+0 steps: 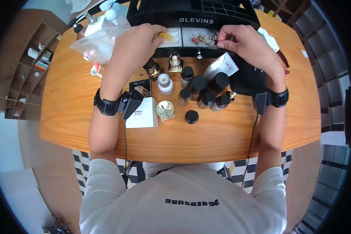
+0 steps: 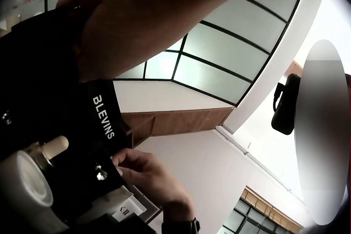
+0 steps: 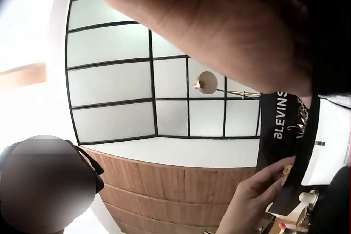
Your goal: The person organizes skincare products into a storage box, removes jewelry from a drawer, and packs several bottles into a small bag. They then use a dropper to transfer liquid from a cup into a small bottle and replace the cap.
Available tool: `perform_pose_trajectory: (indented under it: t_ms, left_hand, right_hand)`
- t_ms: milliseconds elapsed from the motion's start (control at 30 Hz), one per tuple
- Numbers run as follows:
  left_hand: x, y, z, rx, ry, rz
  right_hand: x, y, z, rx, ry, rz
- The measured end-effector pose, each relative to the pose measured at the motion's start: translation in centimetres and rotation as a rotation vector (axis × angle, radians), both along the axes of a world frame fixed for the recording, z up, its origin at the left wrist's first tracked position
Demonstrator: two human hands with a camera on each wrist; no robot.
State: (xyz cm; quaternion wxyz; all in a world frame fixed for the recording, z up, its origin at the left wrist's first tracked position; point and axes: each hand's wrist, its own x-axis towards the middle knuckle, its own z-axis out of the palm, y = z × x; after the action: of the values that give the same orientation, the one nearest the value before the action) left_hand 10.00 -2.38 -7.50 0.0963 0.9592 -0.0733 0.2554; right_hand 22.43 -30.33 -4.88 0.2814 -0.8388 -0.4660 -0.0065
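Two compartments show in the open drawer [image 1: 167, 52] of the black BLEVINS case [image 1: 156, 15]; left hand [image 1: 139, 41] curled, thumb and fingers pinching a yellow item [image 1: 167, 37] over the white-padded left compartment [image 1: 174, 32]; right hand [image 1: 245, 41] curled, thumb and forefinger nearly together, seemingly pinching the gold jewelry [image 1: 201, 38], contact partly hidden; jewelry in the right compartment [image 1: 187, 32]; bottles [image 1: 199, 83] and white box [image 1: 144, 117] on the counter [image 1: 171, 146].
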Motion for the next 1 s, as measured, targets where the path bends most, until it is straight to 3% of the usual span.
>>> perform_pose_trajectory:
  t_ms: [167, 200, 400, 467, 500, 567, 600, 633, 700, 733, 767, 867, 1000]
  left_hand:
    - [-0.3, -0.6, 1.2, -0.09, 0.121, 0.065]
    - [-0.4, -0.5, 1.2, -0.083, 0.129, 0.066]
    - [-2.1, 0.0, 3.0, 0.074, -0.051, 0.032]
    - [-3.8, 0.7, 5.4, -0.176, 0.11, 0.036]
    - [-4.9, 0.7, 6.3, -0.174, 0.112, 0.051]
    - [-7.1, 0.8, 7.6, -0.3, 0.356, 0.017]
    - [-7.4, 2.2, 6.5, -0.223, 0.37, -0.185]
    - [-7.3, 2.4, 6.4, -0.223, 0.366, -0.176]
    - [-6.9, 2.3, 5.9, -0.082, 0.642, -0.418]
    - [-6.2, 2.3, 4.8, -0.1, 0.68, -0.43]
    - [-5.8, 1.7, 4.3, -0.108, 0.671, -0.424]
    - [-4.9, 0.8, 2.6, 0.045, 0.848, -0.016]
    - [-5.0, 0.7, 1.4, 0.085, 0.783, 0.022]
  right_hand:
    - [-0.4, 0.3, -0.2, -0.035, -0.149, -0.039]
    - [-0.3, 0.3, -0.3, -0.026, -0.09, -0.058]
    - [0.2, 0.1, -0.8, -0.028, -0.214, -0.033]
    - [0.1, 0.2, -0.7, -0.014, -0.206, -0.015]
    - [0.1, 0.2, -0.8, -0.01, -0.203, 0.0]
    - [0.1, 0.2, -1.1, 0.026, -0.255, -0.003]
    - [0.0, 0.2, -0.9, -0.002, -0.259, -0.007]
    - [-0.3, 0.3, -0.6, 0.0, -0.262, 0.002]
    - [-0.8, 0.5, -0.1, -0.074, -0.209, -0.035]
    - [-0.6, 0.5, -0.3, -0.062, -0.22, -0.023]
    - [-0.6, 0.6, -0.3, -0.068, -0.227, -0.013]
    - [-0.6, 0.7, -0.3, -0.119, -0.192, -0.055]
    - [-0.6, 0.7, -0.5, -0.109, -0.223, -0.046]
